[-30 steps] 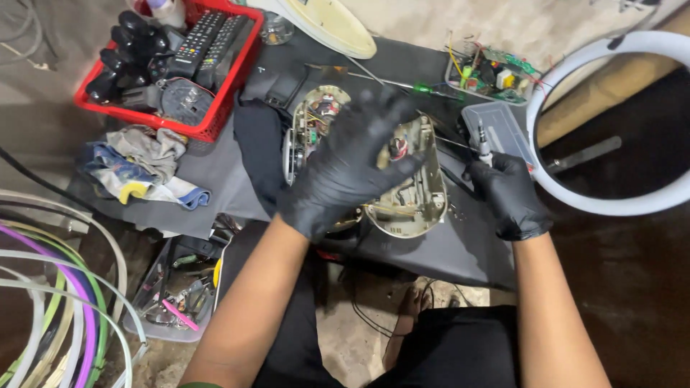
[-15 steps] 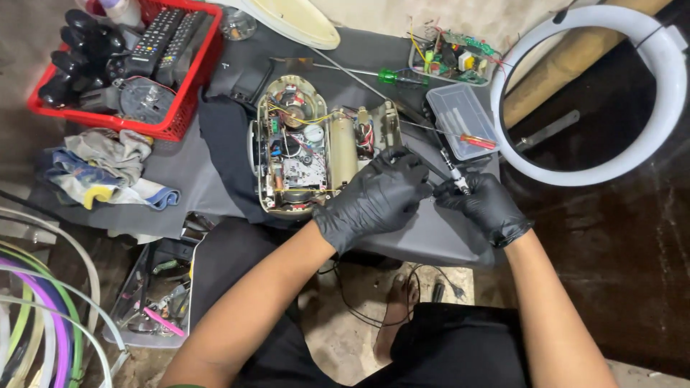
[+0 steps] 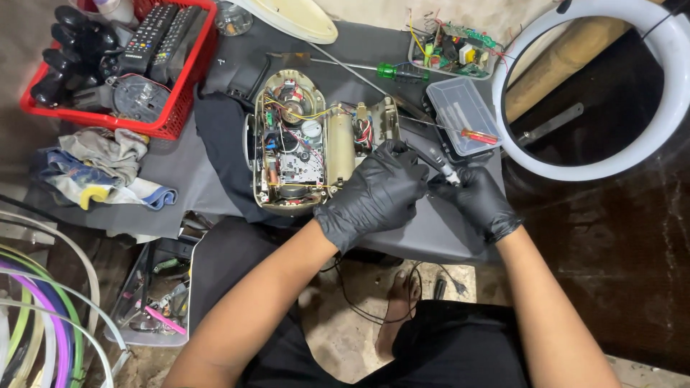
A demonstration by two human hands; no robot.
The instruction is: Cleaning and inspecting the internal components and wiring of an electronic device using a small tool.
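The opened radio [image 3: 305, 144] lies mid-table, far side. Just right of it, both gloved hands meet on a small tool [image 3: 440, 167]: the left hand [image 3: 374, 194] pinches its upper end, the right hand [image 3: 478, 201] is curled round its lower end. It looks like tool preparation; next calls for a steady tip.

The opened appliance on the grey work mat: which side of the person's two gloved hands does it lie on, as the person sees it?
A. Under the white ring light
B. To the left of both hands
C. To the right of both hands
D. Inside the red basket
B: the opened appliance lies left of the left hand and the right hand, on the work mat.
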